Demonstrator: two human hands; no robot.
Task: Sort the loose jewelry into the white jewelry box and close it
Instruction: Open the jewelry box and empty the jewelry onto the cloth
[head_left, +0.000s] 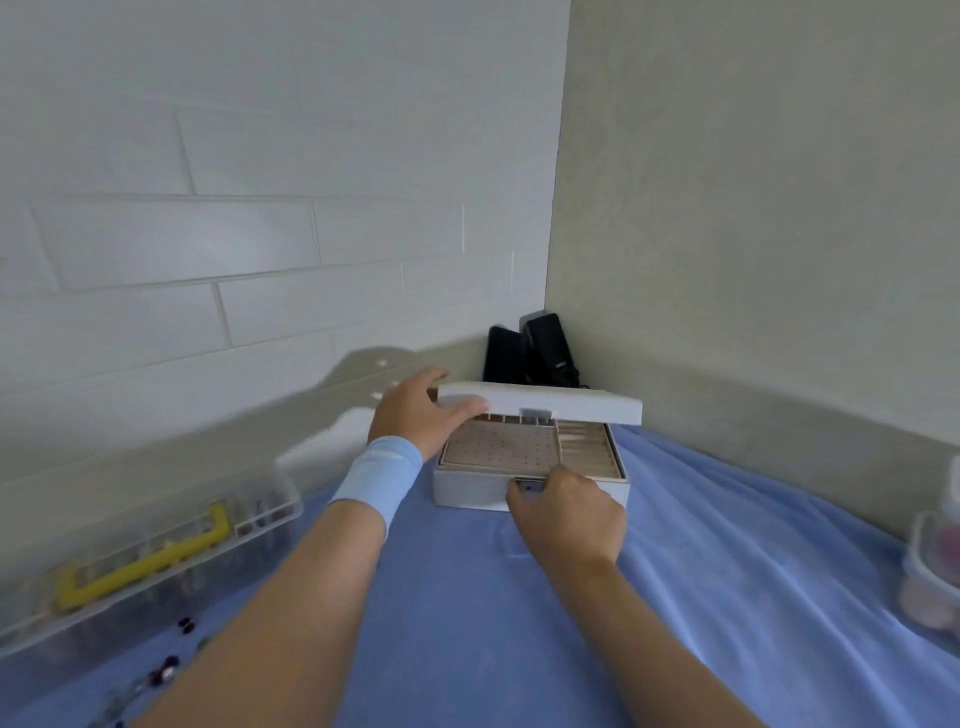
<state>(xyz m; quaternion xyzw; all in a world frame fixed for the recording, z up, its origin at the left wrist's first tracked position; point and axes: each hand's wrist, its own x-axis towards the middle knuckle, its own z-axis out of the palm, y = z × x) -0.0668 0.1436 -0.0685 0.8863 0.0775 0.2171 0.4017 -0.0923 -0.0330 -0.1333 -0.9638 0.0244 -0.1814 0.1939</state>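
The white jewelry box (467, 491) stands on the blue cloth near the wall corner. Its lid (571, 402) hangs partly raised above the beige tray with a dotted earring panel and ring rolls. My left hand (418, 415) grips the lid's left end, thumb under its edge. My right hand (569, 514) rests against the box's front wall, fingers curled at the metal latch (527, 488). Loose jewelry (169, 670), dark red stones and a chain, lies on the cloth at the lower left, beside my left forearm.
A clear plastic organiser (150, 556) with a yellow handle sits at the left. Two black speakers (530, 351) stand in the corner behind the box. Clear containers (935, 566) are at the right edge. Blue cloth (727, 571) covers the surface.
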